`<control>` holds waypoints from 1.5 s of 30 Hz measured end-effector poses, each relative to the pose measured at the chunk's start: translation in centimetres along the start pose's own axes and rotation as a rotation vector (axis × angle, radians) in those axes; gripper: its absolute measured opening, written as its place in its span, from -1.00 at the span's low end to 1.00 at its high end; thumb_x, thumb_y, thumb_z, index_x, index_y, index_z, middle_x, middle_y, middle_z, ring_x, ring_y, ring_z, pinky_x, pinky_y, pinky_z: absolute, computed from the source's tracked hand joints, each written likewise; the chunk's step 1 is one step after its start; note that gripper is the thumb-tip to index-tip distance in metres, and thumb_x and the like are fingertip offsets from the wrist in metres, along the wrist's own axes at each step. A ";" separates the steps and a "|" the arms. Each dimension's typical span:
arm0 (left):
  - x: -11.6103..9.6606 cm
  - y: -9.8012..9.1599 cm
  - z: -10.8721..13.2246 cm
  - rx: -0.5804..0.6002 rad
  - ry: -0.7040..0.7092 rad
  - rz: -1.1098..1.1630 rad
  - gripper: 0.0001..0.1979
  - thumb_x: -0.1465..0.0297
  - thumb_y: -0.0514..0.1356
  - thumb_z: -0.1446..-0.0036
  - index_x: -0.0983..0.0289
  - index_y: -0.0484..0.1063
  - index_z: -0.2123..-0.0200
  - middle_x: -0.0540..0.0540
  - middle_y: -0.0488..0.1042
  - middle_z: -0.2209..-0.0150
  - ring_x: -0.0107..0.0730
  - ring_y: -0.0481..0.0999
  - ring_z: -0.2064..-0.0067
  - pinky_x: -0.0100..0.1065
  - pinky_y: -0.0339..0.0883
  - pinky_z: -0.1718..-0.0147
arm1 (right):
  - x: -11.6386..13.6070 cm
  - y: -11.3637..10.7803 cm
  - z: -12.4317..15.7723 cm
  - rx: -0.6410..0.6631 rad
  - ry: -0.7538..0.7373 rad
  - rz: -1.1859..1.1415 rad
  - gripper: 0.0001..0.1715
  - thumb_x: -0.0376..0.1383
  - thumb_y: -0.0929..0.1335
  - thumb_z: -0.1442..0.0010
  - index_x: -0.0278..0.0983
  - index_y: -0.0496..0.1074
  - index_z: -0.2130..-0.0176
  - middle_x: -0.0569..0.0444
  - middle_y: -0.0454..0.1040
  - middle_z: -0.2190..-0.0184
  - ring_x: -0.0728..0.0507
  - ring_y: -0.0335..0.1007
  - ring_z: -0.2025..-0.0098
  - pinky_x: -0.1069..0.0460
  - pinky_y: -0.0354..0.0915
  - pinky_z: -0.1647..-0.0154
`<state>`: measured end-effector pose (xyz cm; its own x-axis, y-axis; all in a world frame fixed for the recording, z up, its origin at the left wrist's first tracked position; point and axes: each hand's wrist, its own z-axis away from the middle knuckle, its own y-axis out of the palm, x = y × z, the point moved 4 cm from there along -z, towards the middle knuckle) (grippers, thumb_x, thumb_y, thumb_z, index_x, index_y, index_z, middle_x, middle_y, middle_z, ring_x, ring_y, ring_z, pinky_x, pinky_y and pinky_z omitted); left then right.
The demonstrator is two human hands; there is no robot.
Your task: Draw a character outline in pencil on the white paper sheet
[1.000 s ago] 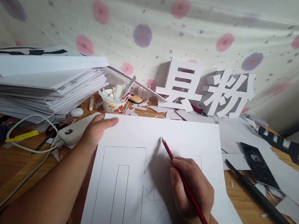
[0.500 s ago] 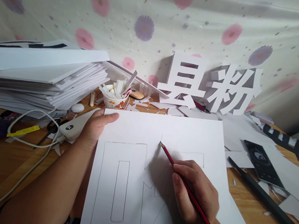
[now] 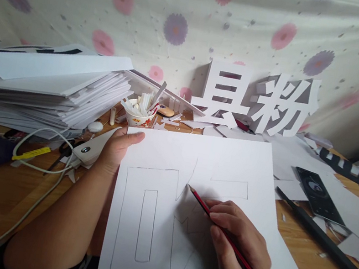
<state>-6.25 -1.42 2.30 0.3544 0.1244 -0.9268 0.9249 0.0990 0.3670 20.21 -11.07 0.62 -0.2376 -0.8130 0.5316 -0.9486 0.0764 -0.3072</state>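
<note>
A white sheet (image 3: 159,149), stiff-looking like board, fills the lower middle of the head view and carries thin pencil outlines of a character. My left hand (image 3: 121,145) grips its upper left corner, with the thumb on top and the other fingers hidden behind. In my right hand (image 3: 238,247) is a red and black pencil (image 3: 241,256), pinched between thumb and fingers. Its tip meets the sheet beside a slanting line near the top. The right hand's shadow darkens the lower right of the drawing.
Two white three-dimensional characters (image 3: 223,93) stand against the flowered curtain. A paper cup (image 3: 139,118) of scraps is behind the sheet. Left lie a stack of white boards (image 3: 44,92), a white power bank (image 3: 94,147) and its cable. Right are a phone (image 3: 319,195) and a black cutter-like tool (image 3: 324,239).
The pencil tip has moved down and slightly left, and a longer slanting line now shows along its path. My left hand keeps its hold on the sheet.
</note>
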 end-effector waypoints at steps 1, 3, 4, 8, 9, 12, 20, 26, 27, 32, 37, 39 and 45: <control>0.0 0.0 0.0 0.004 -0.002 0.001 -0.73 0.35 0.39 0.17 0.35 0.60 0.33 0.22 0.65 0.29 0.19 0.62 0.10 -0.01 0.54 0.15 | -0.5 -0.2 0.2 -0.029 0.047 -0.001 -0.68 -0.55 0.31 -0.16 -0.24 0.44 0.13 0.00 0.53 0.30 -0.15 0.53 0.22 -0.03 0.49 0.25; 0.0 -0.1 -0.1 0.010 0.000 0.000 -0.73 0.35 0.40 0.18 0.34 0.60 0.34 0.20 0.65 0.31 0.19 0.62 0.09 -0.01 0.54 0.14 | -1.4 -0.4 0.2 -0.101 0.131 0.009 -0.68 -0.52 0.33 -0.20 -0.21 0.45 0.09 0.00 0.53 0.23 -0.14 0.52 0.22 0.00 0.46 0.28; -0.1 -0.1 -0.1 0.011 0.001 -0.001 -0.74 0.35 0.40 0.18 0.33 0.60 0.35 0.20 0.65 0.32 0.19 0.62 0.09 -0.01 0.54 0.14 | -1.7 -0.5 0.1 -0.130 0.157 0.016 -0.68 -0.51 0.34 -0.21 -0.19 0.46 0.08 0.00 0.53 0.21 -0.13 0.52 0.22 0.01 0.46 0.28; -0.1 0.0 0.0 0.006 0.000 0.003 -0.79 0.36 0.38 0.17 0.31 0.61 0.39 0.17 0.65 0.34 0.17 0.62 0.10 -0.05 0.55 0.17 | -1.9 -0.1 -1.1 -0.138 0.121 0.076 -0.68 -0.50 0.35 -0.21 -0.19 0.46 0.08 0.03 0.54 0.22 -0.10 0.51 0.21 0.03 0.43 0.24; 0.0 0.0 0.0 0.005 -0.001 0.006 -0.79 0.36 0.38 0.17 0.31 0.61 0.39 0.18 0.65 0.34 0.17 0.62 0.10 -0.05 0.55 0.18 | -1.7 0.1 -1.4 -0.133 0.093 0.096 -0.68 -0.51 0.35 -0.21 -0.19 0.46 0.08 0.03 0.54 0.23 -0.09 0.51 0.22 0.04 0.42 0.25; 0.2 -0.3 -0.3 0.006 -0.005 0.020 -0.77 0.36 0.40 0.20 0.32 0.61 0.39 0.19 0.64 0.36 0.18 0.63 0.13 -0.04 0.56 0.22 | -1.2 0.4 -2.0 -0.126 0.041 0.158 -0.69 -0.51 0.35 -0.20 -0.21 0.46 0.09 0.04 0.54 0.24 -0.07 0.50 0.23 0.07 0.41 0.26; 0.6 -1.0 -0.8 0.003 -0.026 0.018 -0.73 0.33 0.43 0.26 0.31 0.60 0.41 0.17 0.62 0.42 0.18 0.64 0.18 -0.06 0.56 0.29 | -1.0 0.4 -2.0 -0.115 0.028 0.193 -0.71 -0.52 0.34 -0.21 -0.24 0.46 0.10 0.03 0.54 0.24 -0.04 0.49 0.23 0.09 0.39 0.23; 0.1 -0.2 -0.1 -0.003 -0.021 0.011 -0.76 0.37 0.38 0.19 0.32 0.61 0.36 0.18 0.62 0.40 0.14 0.64 0.19 -0.08 0.55 0.28 | -0.8 0.4 -2.2 -0.113 0.011 0.204 -0.72 -0.53 0.34 -0.20 -0.27 0.47 0.12 0.02 0.54 0.26 -0.04 0.49 0.25 0.10 0.39 0.25; 0.1 -0.2 0.0 -0.009 -0.022 0.009 -0.77 0.37 0.38 0.18 0.32 0.61 0.36 0.18 0.63 0.39 0.13 0.64 0.19 -0.08 0.55 0.28 | -0.8 0.4 -2.2 -0.115 0.011 0.207 -0.73 -0.53 0.33 -0.20 -0.27 0.47 0.12 0.02 0.54 0.27 -0.04 0.49 0.24 0.10 0.39 0.25; 0.0 0.0 0.1 -0.004 -0.036 0.008 -0.77 0.35 0.39 0.18 0.31 0.61 0.36 0.18 0.63 0.38 0.10 0.64 0.21 -0.08 0.55 0.29 | -0.7 0.1 -1.8 -0.144 0.012 0.208 -0.72 -0.54 0.33 -0.20 -0.28 0.46 0.13 0.02 0.53 0.27 -0.04 0.48 0.25 0.09 0.38 0.28; 0.0 -0.2 0.1 -0.025 -0.030 -0.016 -0.72 0.34 0.42 0.22 0.29 0.62 0.35 0.16 0.64 0.39 0.10 0.64 0.22 -0.09 0.56 0.28 | -1.0 -0.3 -1.2 -0.157 0.021 0.211 -0.69 -0.56 0.33 -0.18 -0.27 0.45 0.11 0.03 0.52 0.27 -0.05 0.47 0.26 0.07 0.37 0.29; 0.0 -0.3 0.1 -0.032 -0.030 -0.023 -0.73 0.33 0.43 0.22 0.29 0.62 0.35 0.15 0.64 0.39 0.09 0.65 0.22 -0.10 0.56 0.27 | -1.2 -0.4 -1.0 -0.170 0.030 0.205 -0.67 -0.56 0.34 -0.18 -0.26 0.45 0.10 0.04 0.52 0.26 -0.05 0.47 0.26 0.06 0.37 0.29; 0.1 -0.5 0.1 -0.022 -0.025 0.002 -0.71 0.32 0.45 0.18 0.35 0.62 0.35 0.19 0.66 0.36 0.08 0.65 0.21 -0.09 0.54 0.17 | -1.5 -1.0 -0.6 -0.196 0.073 0.200 -0.67 -0.55 0.34 -0.19 -0.21 0.45 0.10 0.04 0.53 0.27 -0.07 0.49 0.28 0.04 0.39 0.33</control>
<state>-6.66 -1.51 2.00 0.3596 0.0995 -0.9278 0.9212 0.1205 0.3700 21.41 -9.54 0.59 -0.4317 -0.7272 0.5336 -0.9020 0.3468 -0.2571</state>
